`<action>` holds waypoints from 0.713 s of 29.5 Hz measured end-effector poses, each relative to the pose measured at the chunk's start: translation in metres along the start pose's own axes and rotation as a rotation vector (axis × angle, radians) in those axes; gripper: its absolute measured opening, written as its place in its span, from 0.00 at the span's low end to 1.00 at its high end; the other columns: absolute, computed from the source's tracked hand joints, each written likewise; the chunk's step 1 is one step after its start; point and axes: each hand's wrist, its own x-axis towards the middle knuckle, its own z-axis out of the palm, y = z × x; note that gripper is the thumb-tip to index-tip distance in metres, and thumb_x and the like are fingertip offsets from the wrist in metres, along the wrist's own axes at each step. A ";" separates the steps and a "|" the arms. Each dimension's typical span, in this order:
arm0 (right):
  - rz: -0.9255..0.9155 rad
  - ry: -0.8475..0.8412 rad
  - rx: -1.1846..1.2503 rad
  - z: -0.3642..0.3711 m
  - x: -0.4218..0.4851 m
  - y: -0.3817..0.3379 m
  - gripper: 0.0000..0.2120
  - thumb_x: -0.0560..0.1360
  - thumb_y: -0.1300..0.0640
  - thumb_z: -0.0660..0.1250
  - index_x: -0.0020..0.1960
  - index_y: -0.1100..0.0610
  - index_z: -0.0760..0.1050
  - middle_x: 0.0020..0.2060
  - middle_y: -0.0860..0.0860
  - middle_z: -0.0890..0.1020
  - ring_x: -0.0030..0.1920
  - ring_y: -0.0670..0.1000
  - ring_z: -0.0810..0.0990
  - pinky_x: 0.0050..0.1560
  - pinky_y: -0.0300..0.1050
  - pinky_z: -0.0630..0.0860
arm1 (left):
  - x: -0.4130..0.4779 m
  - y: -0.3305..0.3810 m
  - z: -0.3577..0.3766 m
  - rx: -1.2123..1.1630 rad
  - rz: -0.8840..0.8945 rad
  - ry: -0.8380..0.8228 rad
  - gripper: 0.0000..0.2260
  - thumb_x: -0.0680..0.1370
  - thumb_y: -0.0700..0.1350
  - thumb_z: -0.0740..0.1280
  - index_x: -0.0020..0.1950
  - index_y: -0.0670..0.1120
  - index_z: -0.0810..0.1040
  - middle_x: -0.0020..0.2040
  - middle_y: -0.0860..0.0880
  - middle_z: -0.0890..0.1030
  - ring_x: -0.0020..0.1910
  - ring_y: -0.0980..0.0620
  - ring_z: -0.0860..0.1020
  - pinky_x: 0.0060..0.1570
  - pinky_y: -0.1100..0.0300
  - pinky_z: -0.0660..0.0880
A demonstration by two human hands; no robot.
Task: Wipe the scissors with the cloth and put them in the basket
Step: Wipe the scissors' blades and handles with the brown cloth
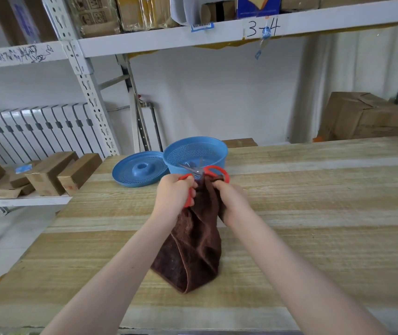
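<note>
Head view: the wooden counter (314,213) lies under both my hands, and the brown cloth (193,250) hangs from them toward me. Just beyond them sits the blue basket (195,153), its lid (140,169) to its left. My left hand (176,194) grips a red handle of the scissors (196,172), blades pointing toward the basket, and my right hand (231,201) clutches the bunched cloth against them.
</note>
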 end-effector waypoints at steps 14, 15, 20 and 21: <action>-0.207 -0.210 -0.335 -0.011 0.005 -0.041 0.08 0.81 0.59 0.62 0.47 0.59 0.79 0.38 0.54 0.75 0.27 0.42 0.69 0.25 0.33 0.65 | 0.003 0.002 -0.045 -0.311 -0.299 -0.139 0.09 0.78 0.42 0.63 0.42 0.38 0.78 0.28 0.48 0.76 0.24 0.54 0.73 0.26 0.63 0.71; -0.205 -0.206 -0.201 -0.009 0.004 -0.039 0.09 0.81 0.61 0.62 0.45 0.60 0.79 0.35 0.53 0.74 0.25 0.41 0.68 0.24 0.32 0.65 | 0.003 0.003 -0.045 -0.301 -0.296 -0.133 0.09 0.79 0.43 0.64 0.44 0.38 0.78 0.29 0.47 0.77 0.25 0.53 0.75 0.29 0.62 0.73; -0.420 -0.106 -0.146 0.000 -0.003 -0.042 0.09 0.79 0.60 0.65 0.42 0.56 0.81 0.28 0.48 0.75 0.24 0.41 0.72 0.28 0.32 0.71 | 0.010 0.008 -0.039 -0.196 -0.234 -0.010 0.13 0.78 0.44 0.68 0.58 0.37 0.78 0.44 0.44 0.81 0.43 0.48 0.80 0.47 0.54 0.73; -0.487 -0.090 -0.189 0.003 -0.006 -0.044 0.08 0.79 0.59 0.66 0.42 0.55 0.81 0.26 0.47 0.75 0.24 0.41 0.73 0.29 0.33 0.72 | 0.010 0.008 -0.039 -0.134 -0.223 0.017 0.16 0.77 0.45 0.69 0.62 0.38 0.76 0.51 0.44 0.80 0.50 0.47 0.78 0.53 0.51 0.72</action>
